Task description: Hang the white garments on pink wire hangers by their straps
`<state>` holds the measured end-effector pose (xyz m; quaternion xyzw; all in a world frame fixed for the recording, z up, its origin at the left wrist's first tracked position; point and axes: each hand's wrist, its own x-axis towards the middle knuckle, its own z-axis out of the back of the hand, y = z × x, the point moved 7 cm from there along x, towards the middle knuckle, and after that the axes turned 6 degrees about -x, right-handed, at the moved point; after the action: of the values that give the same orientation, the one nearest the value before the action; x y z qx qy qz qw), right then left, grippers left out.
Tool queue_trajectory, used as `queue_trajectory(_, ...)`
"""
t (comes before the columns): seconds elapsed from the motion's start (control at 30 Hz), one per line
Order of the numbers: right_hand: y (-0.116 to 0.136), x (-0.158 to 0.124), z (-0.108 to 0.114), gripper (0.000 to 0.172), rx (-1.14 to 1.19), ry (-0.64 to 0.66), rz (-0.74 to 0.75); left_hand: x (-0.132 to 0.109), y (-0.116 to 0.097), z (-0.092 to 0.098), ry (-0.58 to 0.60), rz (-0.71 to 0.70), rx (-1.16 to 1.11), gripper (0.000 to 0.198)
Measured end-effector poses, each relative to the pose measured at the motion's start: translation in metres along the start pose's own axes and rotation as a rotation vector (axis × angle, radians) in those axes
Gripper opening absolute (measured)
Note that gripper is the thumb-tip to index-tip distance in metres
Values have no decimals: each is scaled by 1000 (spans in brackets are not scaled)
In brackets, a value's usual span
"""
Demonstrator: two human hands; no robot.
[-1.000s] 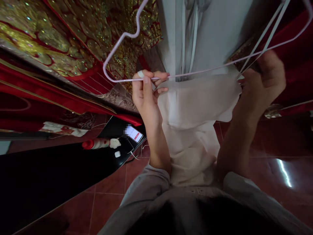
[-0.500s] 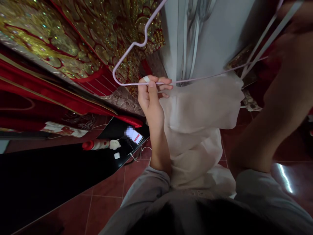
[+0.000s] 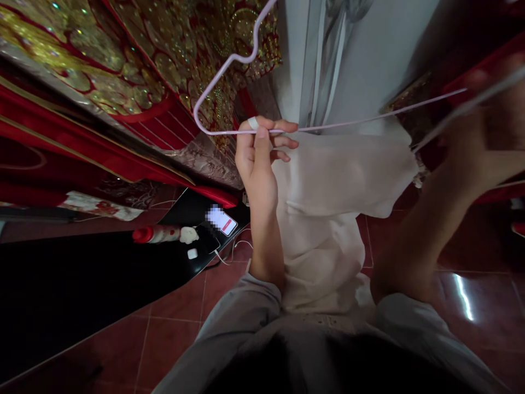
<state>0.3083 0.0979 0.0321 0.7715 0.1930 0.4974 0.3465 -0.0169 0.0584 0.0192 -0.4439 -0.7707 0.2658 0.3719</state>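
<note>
A thin pale-pink hanger reaches in from the top of the view, its straight bar running to the right. My left hand pinches that bar near its left corner between thumb and fingers, and a white band wraps one finger. Below the bar hangs a pale, cream-coloured garment in loose folds. At the far right, my right hand is blurred by motion, near the bar's right end. A pale strap stretches taut from the garment's right corner up to its fingers, which seem closed on it.
Red and gold sequinned clothes hang at the left. Beneath them, a black table holds a lit phone, a red-capped bottle and a small white case. A grey-white panel stands ahead, above red floor tiles.
My right hand has come lower in the view, and the strap slants less steeply. My left hand keeps its pinch on the hanger, which has shifted slightly up and right.
</note>
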Motion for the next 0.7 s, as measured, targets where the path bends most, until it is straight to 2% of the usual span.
queue_trajectory(0.03, 13, -12, -22, 42, -134, 128, 140, -2, -1, -2, -1, 7, 0, 14)
queue_trajectory(0.07, 17, -24, -42, 49, -222, 241, 178, -4, -1, -3, -8, 14, 7, 13)
queue_trajectory(0.13, 18, -42, -67, 60, -294, 334, 173, -6, -5, -2, -46, 15, 43, 13)
queue_trajectory(0.2, 16, -51, -74, 64, -264, 302, 148, -5, -11, 10, -138, -18, 102, 21)
queue_trajectory(0.3, 16, -58, -72, 60, -237, 276, 180, 0, -27, 47, -363, -131, 165, 32)
queue_trajectory(0.37, 15, -61, -69, 57, -272, 287, 147, 7, -41, 70, -431, -214, 185, 30)
queue_trajectory(0.43, 13, -63, -68, 55, -344, 294, 70, 19, -56, 70, -265, -273, 215, 25)
queue_trajectory(0.47, 12, -65, -67, 53, -379, 292, 30, 25, -62, 65, -170, -268, 259, 24)
queue_trajectory(0.53, 13, -67, -67, 52, -410, 272, -25, 34, -73, 51, -63, -226, 343, 18)
queue_trajectory(0.63, 18, -71, -69, 50, -385, 251, -45, 47, -89, 30, -47, -78, 466, 13)
queue_trajectory(0.7, 19, -73, -70, 50, -373, 260, -51, 54, -97, 23, -93, 41, 536, 17)
